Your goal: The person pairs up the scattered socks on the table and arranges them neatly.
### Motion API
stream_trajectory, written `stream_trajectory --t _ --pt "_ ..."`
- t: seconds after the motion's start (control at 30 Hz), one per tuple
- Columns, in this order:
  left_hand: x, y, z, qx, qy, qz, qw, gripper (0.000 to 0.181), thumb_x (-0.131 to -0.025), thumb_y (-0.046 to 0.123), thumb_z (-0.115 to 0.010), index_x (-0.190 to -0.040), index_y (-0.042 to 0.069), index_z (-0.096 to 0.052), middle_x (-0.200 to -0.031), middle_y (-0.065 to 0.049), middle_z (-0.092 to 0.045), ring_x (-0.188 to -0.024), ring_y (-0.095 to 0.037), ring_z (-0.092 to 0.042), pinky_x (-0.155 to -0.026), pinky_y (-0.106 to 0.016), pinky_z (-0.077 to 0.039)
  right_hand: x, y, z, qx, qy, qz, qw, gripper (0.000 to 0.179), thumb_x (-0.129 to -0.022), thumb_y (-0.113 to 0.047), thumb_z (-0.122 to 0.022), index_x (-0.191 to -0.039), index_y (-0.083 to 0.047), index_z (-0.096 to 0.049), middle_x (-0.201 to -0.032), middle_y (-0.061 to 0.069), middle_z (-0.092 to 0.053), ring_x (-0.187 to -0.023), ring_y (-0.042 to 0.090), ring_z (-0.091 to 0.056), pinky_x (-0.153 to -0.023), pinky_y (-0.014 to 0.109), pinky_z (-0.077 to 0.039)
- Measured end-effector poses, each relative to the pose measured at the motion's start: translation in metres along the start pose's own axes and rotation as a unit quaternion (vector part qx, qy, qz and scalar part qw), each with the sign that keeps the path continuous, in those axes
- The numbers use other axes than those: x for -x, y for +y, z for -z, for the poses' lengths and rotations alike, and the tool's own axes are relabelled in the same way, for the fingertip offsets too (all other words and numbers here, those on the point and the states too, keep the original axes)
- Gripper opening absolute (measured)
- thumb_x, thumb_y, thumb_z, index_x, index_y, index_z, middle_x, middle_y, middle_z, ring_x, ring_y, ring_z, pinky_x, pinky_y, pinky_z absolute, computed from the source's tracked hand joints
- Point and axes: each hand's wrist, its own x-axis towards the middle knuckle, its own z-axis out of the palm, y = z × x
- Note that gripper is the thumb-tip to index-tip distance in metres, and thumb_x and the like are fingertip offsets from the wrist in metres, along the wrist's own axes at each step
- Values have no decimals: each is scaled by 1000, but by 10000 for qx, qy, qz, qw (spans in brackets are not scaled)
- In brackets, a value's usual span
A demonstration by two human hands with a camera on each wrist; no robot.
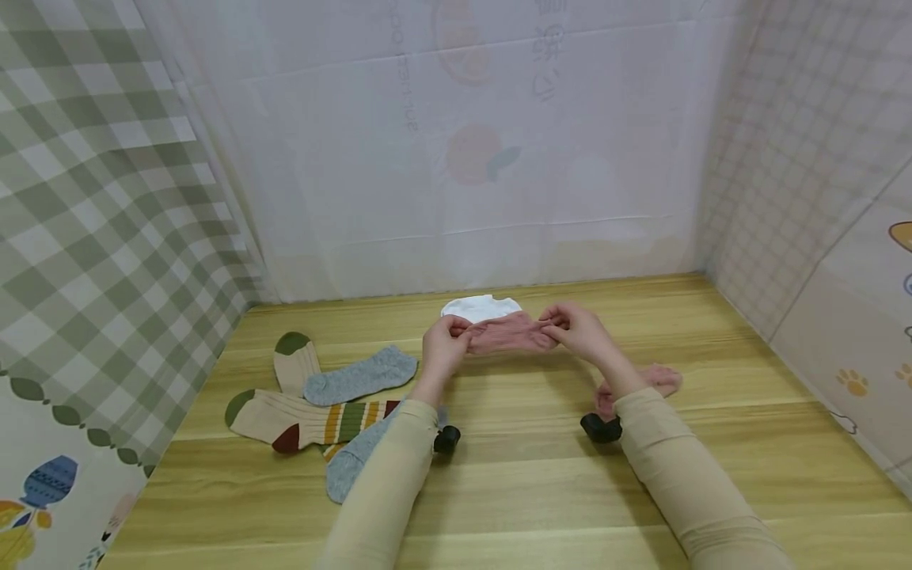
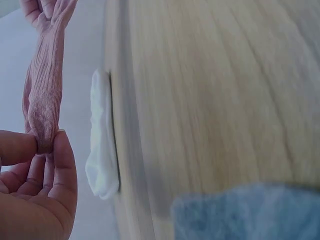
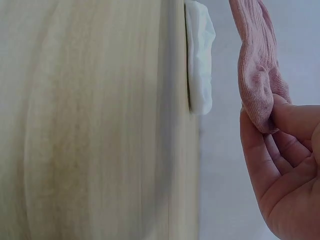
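Note:
A ribbed pink sock (image 1: pixel 504 333) is stretched out sideways above the table between my two hands. My left hand (image 1: pixel 445 346) pinches one end between thumb and fingers, seen close in the left wrist view on the pink sock (image 2: pixel 46 95). The other end is pinched by my right hand (image 1: pixel 579 331); in the right wrist view the pink sock (image 3: pixel 257 65) hangs a little bunched there. Another pink sock (image 1: pixel 663 379) lies on the table, partly hidden by my right forearm. Behind the held sock lies something white (image 1: pixel 476 306), likely folded cloth, partly covered.
Left on the wooden table (image 1: pixel 527 491) lie a grey sock (image 1: pixel 362 375), a second grey sock (image 1: pixel 349 469) partly under my left sleeve, and beige socks with green toes (image 1: pixel 264 413), one striped. Fabric walls (image 1: pixel 342 174) enclose the back and sides.

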Motion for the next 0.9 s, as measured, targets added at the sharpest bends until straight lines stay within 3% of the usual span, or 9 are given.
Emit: stream_trajectory --t 0.3,0.63,0.9 --pt "-6 -8 9 -382 -32 -46 9993 4 -89 1 -70 -92 2 -71 -85 -8 -69 -81 -23 -64 -71 -32 -54 -10 -3 -10 32 -126 -48 9999 11 -93 0 -66 -103 4 -64 -93 16 -68 -81 23 -64 -70 30 -52" --pt "-13 -22 15 -978 13 -232 9949 5 -86 6 -75 -88 2 -72 -80 -6 -69 -77 -22 -63 -72 -32 -52 -22 -1 -24 382 -207 -22 9991 9 -91 0 -66 -100 1 -66 -91 13 -66 -88 27 -62 -81 39 -48" --pt "-14 -23 18 -1205 -220 49 9925 4 -85 1 -71 -88 2 -72 -80 -6 -67 -77 -23 -60 -69 -32 -50 -27 3 -33 715 -572 -46 9958 7 -92 1 -63 -98 1 -65 -90 12 -66 -88 27 -61 -83 43 -49"
